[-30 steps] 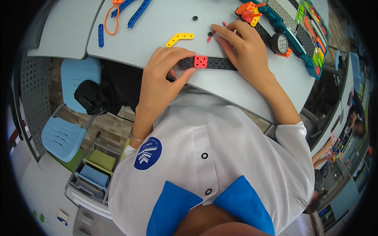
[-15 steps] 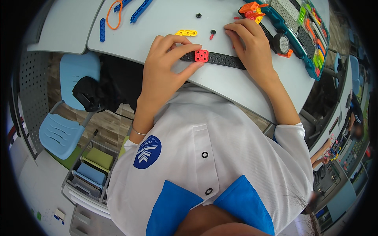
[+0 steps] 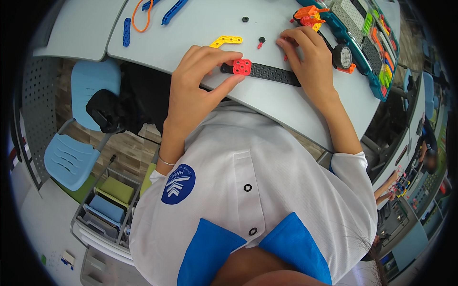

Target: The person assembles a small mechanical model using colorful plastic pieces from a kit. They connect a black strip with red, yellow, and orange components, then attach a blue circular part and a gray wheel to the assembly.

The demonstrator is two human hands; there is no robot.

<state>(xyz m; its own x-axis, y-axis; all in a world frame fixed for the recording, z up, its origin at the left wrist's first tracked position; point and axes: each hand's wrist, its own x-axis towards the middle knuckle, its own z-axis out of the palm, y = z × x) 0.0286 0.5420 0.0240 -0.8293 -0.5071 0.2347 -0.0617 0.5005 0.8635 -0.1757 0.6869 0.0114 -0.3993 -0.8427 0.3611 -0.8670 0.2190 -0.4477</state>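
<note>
My left hand (image 3: 191, 78) pinches a red square connector block (image 3: 242, 67) between thumb and index finger. The block sits over the left part of a long black perforated beam (image 3: 274, 74) near the table's front edge; whether the two are joined I cannot tell. My right hand (image 3: 312, 62) rests by the beam's right end, fingers curled and tips close together; what they hold, if anything, is hidden. Small red pieces (image 3: 285, 58) show beside its thumb. Beyond the beam lie a yellow angled beam (image 3: 230, 40), a red pin with a black top (image 3: 261, 43) and a small black ring (image 3: 245, 19).
Blue beams (image 3: 126, 32) and an orange band (image 3: 135, 24) lie at the far left. At the right stand an orange, yellow and black assembly with a wheel (image 3: 342, 56) and a teal parts case (image 3: 358, 57). Blue chairs (image 3: 71, 161) are left of the table.
My left hand and the red block have shifted slightly left, and more of the yellow beam shows. My right hand has moved slightly right. The whole view has shifted a little.
</note>
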